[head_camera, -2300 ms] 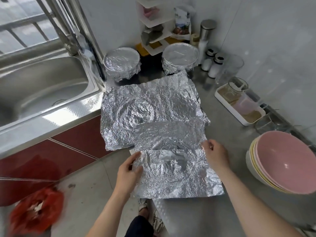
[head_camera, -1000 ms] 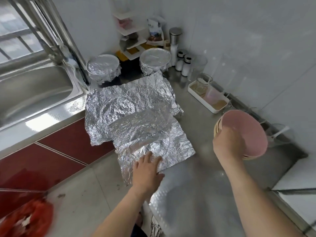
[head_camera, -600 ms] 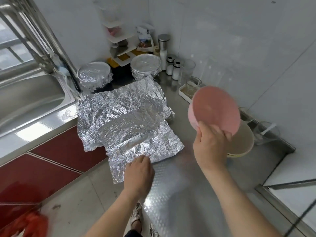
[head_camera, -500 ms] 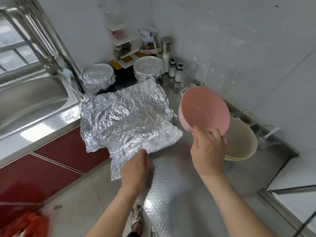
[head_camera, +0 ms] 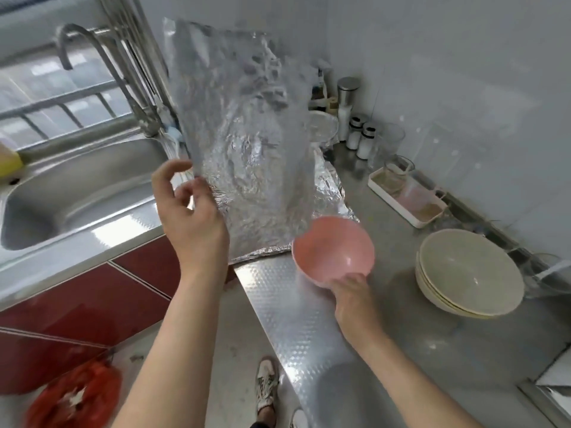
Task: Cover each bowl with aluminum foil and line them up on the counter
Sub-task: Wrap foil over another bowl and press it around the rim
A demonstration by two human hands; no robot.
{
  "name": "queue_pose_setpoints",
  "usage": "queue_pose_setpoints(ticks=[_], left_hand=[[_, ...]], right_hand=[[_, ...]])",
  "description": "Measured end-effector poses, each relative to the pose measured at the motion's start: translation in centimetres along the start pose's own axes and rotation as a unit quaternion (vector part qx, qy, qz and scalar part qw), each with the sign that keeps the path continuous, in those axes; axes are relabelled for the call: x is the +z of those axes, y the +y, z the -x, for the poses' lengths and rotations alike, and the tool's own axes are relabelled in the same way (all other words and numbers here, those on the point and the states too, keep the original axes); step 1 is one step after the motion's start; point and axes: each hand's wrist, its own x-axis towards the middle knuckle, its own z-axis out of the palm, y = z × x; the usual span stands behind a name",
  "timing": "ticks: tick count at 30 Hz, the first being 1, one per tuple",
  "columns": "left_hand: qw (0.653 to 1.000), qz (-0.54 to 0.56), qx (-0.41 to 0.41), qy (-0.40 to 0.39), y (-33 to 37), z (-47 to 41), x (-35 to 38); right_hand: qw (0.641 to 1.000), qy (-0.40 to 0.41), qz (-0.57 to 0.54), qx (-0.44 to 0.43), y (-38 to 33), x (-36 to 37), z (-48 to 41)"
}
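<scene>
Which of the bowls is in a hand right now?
The round pink bowl, gripped at its near rim by the right hand; the stacked cream bowls rest on the steel counter.

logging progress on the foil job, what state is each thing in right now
foil sheet: held up above the counter, upright, pinched by left hand
pink bowl: uncovered, empty, tilted, gripped by right hand
cream bowls: stacked, uncovered, on the counter
covered bowl: foil on, at the back, partly hidden
other foil: lying on the counter
</scene>
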Motion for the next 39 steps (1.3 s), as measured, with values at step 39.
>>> queue_pose_setpoints(ticks=[39], left_hand=[[0.883,-0.292,-0.284,-0.234,-13.2,6.5,-0.2]], right_hand=[[0.548,0.015,-0.684,0.481,3.9,-3.8,-5.4]])
